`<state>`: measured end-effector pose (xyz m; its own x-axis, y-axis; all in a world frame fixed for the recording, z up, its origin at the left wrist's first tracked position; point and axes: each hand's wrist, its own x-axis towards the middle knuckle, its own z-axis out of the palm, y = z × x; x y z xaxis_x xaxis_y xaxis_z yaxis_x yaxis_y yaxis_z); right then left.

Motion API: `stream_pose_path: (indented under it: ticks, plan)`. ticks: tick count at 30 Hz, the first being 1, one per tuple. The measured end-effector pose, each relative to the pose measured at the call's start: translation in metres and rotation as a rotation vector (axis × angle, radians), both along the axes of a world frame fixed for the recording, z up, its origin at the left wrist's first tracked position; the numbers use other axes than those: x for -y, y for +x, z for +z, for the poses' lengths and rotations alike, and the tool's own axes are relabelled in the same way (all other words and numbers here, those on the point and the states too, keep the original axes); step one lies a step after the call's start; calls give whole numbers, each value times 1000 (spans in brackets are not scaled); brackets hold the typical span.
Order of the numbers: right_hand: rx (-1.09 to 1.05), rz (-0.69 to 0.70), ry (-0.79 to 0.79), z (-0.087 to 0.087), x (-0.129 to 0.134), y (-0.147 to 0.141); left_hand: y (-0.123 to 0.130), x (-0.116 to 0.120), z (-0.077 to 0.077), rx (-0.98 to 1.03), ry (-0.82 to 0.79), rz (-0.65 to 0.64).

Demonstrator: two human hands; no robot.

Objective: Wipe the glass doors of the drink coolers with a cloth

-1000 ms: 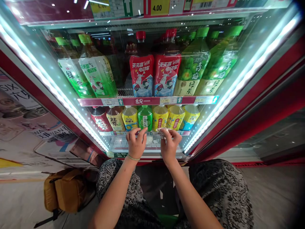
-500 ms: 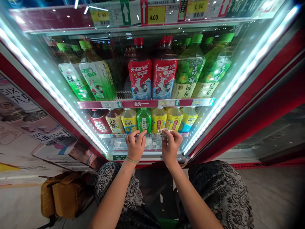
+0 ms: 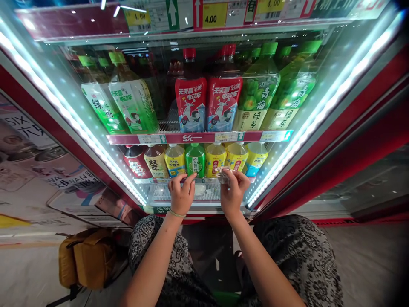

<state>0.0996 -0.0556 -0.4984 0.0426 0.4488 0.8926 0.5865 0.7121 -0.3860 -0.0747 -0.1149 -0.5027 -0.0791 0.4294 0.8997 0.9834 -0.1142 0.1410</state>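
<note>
Bottles fill two rows in a tall red cooler [image 3: 32,102] with bright white light strips [image 3: 73,115] down both sides. A person's two bare hands are in front of the low row. The right hand [image 3: 232,194] pinches a small crumpled whitish wad [image 3: 223,172] between its thumb and fingers. The wad is up at the fingertips, in front of the yellow bottles [image 3: 216,160]. It is too small to tell if it is paper or cloth.

The left hand [image 3: 182,195] holds nothing that shows. Its thumb and fingers are a little apart, and they point up at the thin pale shelf edge [image 3: 150,181]. I cannot tell if they touch it. Just behind them is a green bottle with a pale label [image 3: 195,161]. A thin light band [image 3: 177,214] goes around the left wrist.

Under the low row is a white wire rack [image 3: 159,194]. Above it, big bottles with red and blue labels [image 3: 191,104] stand on a shelf with a dark red front strip [image 3: 204,138]. A mustard-brown backpack [image 3: 92,258] sits on the floor, by the person's left knee.
</note>
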Motion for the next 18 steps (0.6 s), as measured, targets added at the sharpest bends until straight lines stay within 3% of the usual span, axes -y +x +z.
stream_pose_path:
  ticks: [5, 9, 13, 18]
  plan:
    - [164, 29, 73, 0, -5, 2, -1, 0, 0, -6, -10, -2]
    - [-11, -26, 9, 2, -5, 2, -1, 0, 0, -14, 2, -3]
    - [194, 19, 49, 1, 0, 0, 0, 0, 0, -26, 5, -3]
    - [45, 14, -15, 6, 1, -3, 0, 0, 2, -28, 11, -9]
